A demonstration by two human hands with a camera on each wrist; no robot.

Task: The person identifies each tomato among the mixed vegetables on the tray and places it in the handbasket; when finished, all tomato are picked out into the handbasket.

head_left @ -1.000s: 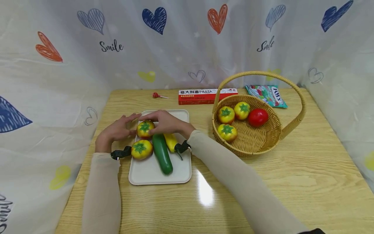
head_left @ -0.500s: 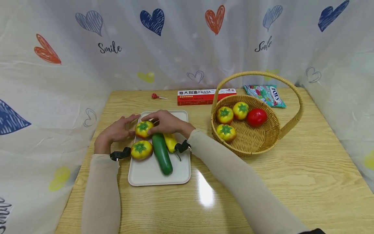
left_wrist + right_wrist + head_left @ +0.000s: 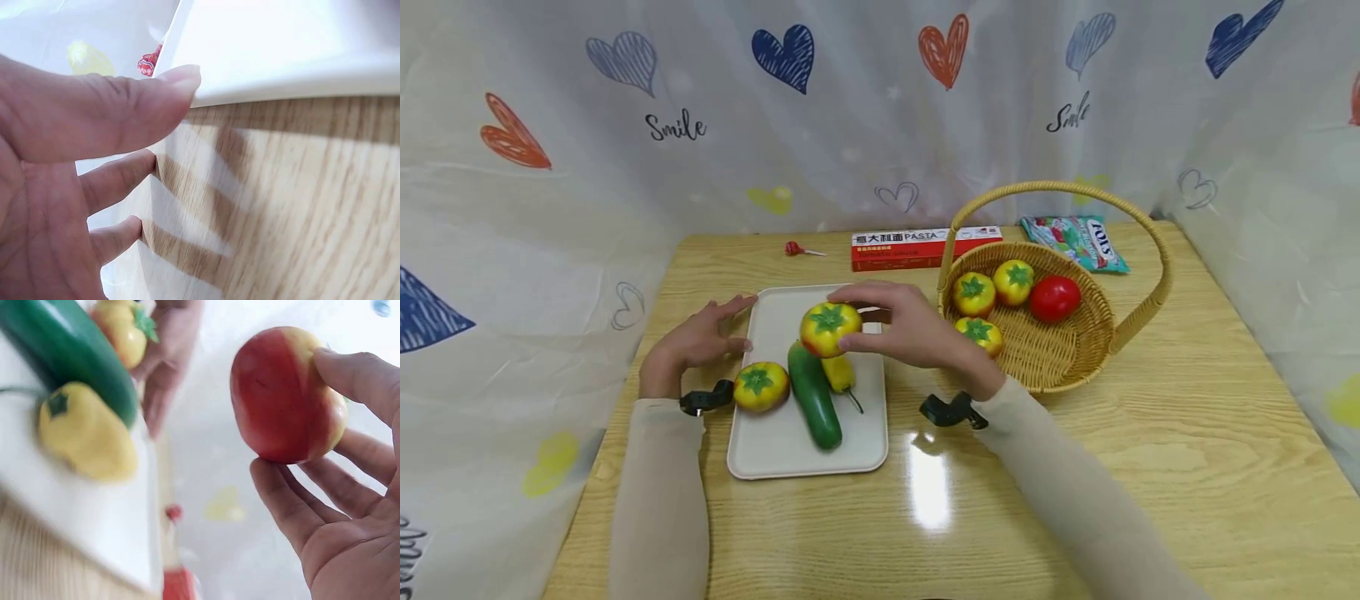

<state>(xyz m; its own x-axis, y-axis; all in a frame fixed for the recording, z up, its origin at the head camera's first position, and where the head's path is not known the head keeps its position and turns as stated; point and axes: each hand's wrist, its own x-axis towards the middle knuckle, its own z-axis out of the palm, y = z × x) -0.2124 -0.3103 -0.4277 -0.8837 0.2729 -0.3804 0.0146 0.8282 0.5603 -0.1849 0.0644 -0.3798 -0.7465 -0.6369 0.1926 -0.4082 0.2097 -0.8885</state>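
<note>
My right hand (image 3: 917, 329) pinches a yellow persimmon (image 3: 827, 327) with a green leafy top between thumb and fingers, raised over the white tray (image 3: 782, 460). In the right wrist view its underside is red. My left hand (image 3: 696, 337) lies at the tray's left edge with fingers extended and holds nothing. The left wrist view has its thumb (image 3: 140, 115) right at the tray rim and two fingertips down on the wood. On the tray sit another persimmon (image 3: 762, 386), a long green cucumber (image 3: 816, 404) and a yellow pepper (image 3: 840, 375), partly hidden by the held persimmon.
Right of the tray stands a wicker basket (image 3: 1097, 362) with a tall handle, bearing several persimmons (image 3: 973, 294) and a red tomato (image 3: 1055, 298). Along the back lie a lollipop (image 3: 793, 248), a red pasta box (image 3: 898, 254) and a teal candy bag (image 3: 1078, 243). A curtain (image 3: 842, 158) hangs behind.
My right hand has lifted the persimmon from the tray's upper left and carried it rightward, over the cucumber and pepper. The left hand has stayed at the tray's left edge.
</note>
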